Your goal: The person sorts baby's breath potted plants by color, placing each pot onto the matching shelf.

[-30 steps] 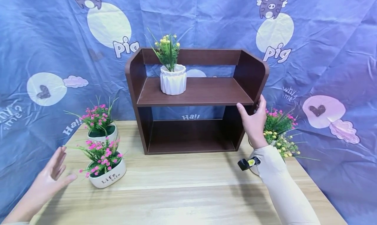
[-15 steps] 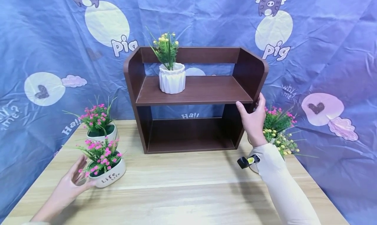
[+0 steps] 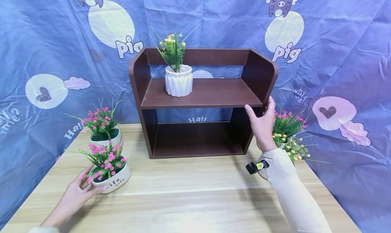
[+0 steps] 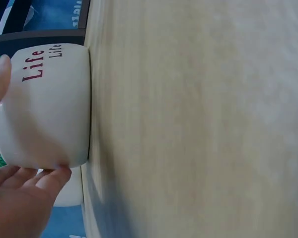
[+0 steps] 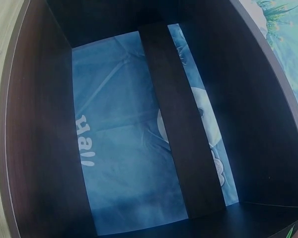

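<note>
My left hand (image 3: pixel 74 195) is at a white oval flowerpot (image 3: pixel 117 180) with pink flowers, at the table's left. Its thumb lies along the lettered front; the fingers wrap the near end. In the left wrist view, fingertips touch the end of this pot (image 4: pixel 54 109), which stands on the table. My right hand (image 3: pixel 263 126) grips the right side panel of a dark brown two-tier shelf (image 3: pixel 220 94), thumb at the upper board's front edge. The right wrist view looks into the shelf (image 5: pixel 39 124). On its upper board stands a white fluted pot (image 3: pixel 179 83) with yellow flowers.
Behind the left pot stands another white pot with pink flowers (image 3: pixel 99 121). To the shelf's right are pink flowers (image 3: pixel 293 119) and yellow flowers (image 3: pixel 297 150), their pots partly hidden by my right arm. A blue printed cloth (image 3: pixel 213 19) hangs behind the wooden table (image 3: pixel 183 199).
My left hand has moved right from beside the front-left flowerpot and closed round its near end. The right hand has kept its grip on the shelf.
</note>
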The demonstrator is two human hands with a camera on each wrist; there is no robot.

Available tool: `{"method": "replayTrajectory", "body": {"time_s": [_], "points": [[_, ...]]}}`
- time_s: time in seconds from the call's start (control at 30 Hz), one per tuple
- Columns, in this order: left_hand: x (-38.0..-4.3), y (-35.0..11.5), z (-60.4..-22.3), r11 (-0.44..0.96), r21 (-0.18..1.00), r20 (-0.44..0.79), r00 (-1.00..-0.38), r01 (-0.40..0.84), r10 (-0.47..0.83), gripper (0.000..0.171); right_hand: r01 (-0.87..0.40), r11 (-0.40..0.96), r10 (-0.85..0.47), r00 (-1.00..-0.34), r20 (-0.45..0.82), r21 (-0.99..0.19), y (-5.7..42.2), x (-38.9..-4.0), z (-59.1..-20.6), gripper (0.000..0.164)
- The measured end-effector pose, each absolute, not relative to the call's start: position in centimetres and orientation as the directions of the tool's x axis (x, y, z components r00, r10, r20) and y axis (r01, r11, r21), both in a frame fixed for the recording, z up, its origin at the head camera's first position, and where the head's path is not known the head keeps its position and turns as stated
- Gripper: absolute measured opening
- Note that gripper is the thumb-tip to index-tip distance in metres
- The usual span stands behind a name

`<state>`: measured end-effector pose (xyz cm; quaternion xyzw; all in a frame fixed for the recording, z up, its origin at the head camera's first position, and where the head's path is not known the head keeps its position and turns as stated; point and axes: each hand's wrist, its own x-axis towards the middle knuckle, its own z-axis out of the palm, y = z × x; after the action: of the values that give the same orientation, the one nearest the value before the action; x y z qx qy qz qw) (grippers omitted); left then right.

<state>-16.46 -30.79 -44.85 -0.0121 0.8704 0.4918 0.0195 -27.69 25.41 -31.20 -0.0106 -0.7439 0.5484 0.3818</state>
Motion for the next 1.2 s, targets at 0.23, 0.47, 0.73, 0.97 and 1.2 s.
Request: {"method": "replayTrajectory", "body": {"time_s": [0.23,0.47,0.73,0.97,1.2], "points": [[-16.6,-30.5,-45.2,0.522,0.852,0.048,-0.998,0.025,-0.031,0.090,-0.394,0.376,0.450,-0.714,0.537,-0.839,24.0,-25.9,-29.7,0.072],[-16.4,-30.0,-44.9,0.537,0.843,0.078,-0.994,0.026,-0.074,0.088,-0.401,0.369,0.450,-0.712,0.539,-0.838,23.5,-25.2,-29.1,0.070],[-16.0,-29.1,-43.8,0.515,0.857,0.039,-0.993,-0.025,-0.114,0.087,-0.397,0.384,0.443,-0.713,0.544,-0.834,23.5,-24.9,-29.0,0.071],[-16.0,-26.1,-42.6,0.466,0.885,0.069,-0.991,0.009,-0.111,0.086,-0.394,0.385,0.447,-0.711,0.543,-0.834,23.5,-25.1,-29.0,0.070],[-16.5,-22.1,-42.2,0.393,0.919,0.074,-0.996,0.045,-0.059,0.090,-0.395,0.391,0.439,-0.714,0.546,-0.831,23.2,-24.9,-28.7,0.070]]}}
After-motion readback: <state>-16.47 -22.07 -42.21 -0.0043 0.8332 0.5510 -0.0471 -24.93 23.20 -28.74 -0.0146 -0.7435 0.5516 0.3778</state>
